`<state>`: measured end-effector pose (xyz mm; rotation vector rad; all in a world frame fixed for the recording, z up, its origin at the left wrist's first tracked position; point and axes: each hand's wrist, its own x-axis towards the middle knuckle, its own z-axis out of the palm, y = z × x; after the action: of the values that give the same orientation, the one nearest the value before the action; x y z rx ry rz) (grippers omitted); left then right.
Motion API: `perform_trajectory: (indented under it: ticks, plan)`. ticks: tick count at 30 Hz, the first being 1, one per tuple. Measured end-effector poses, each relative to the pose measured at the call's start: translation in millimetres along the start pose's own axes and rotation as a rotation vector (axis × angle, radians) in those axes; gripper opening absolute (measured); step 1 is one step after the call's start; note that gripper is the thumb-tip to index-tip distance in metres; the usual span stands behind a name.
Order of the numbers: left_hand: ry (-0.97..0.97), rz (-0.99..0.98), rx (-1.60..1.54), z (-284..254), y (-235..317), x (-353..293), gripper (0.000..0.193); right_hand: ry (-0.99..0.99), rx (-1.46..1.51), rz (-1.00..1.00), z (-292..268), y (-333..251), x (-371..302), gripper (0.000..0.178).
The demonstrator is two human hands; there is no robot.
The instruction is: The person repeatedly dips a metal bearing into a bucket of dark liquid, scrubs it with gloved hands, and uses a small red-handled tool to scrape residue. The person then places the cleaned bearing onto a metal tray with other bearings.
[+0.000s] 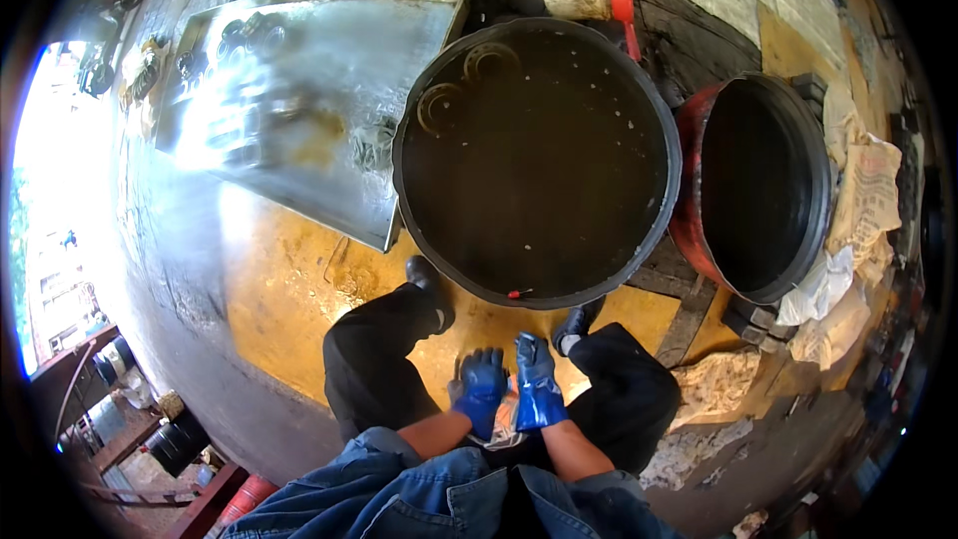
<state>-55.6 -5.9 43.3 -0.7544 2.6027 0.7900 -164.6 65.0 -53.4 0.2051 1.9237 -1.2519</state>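
My left hand [481, 391], in a blue rubber glove, is between my knees with its fingers stretched forward and somewhat apart. My right hand [537, 384], gloved the same way, lies close beside it, fingers extended. Nothing shows gripped in either one. Between and under the wrists is a pale, orange-tinged bundle [507, 414], mostly hidden; what it is I cannot tell. Just ahead of my feet stands a large round tub [397, 175] of dark liquid. Ring-shaped parts [437, 110] show at its far left, and a small red object [516, 293] is at its near rim.
A shallow metal tray [339, 225] with wet parts at its far end lies left of the tub. To the right is a red drum [711, 140] of dark liquid, beside crumpled sacks [866, 195]. A red-handled scoop [621, 0] rests behind the tub. Yellowish boarding [289, 319] covers the floor.
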Motion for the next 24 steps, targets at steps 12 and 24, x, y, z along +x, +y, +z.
perform_trajectory:
  ticks: [12, 24]
  plan:
    - [0.149, -0.201, -0.027, 136.5, -138.8, 183.6, 0.033, 0.134, -0.355, -0.582, 44.3, 120.0, 146.7, 0.044]
    - [-0.193, -0.329, -0.155, 14.6, -78.8, 203.6, 0.047, -0.032, -0.347, -0.739, 32.9, 26.1, 156.5, 0.026]
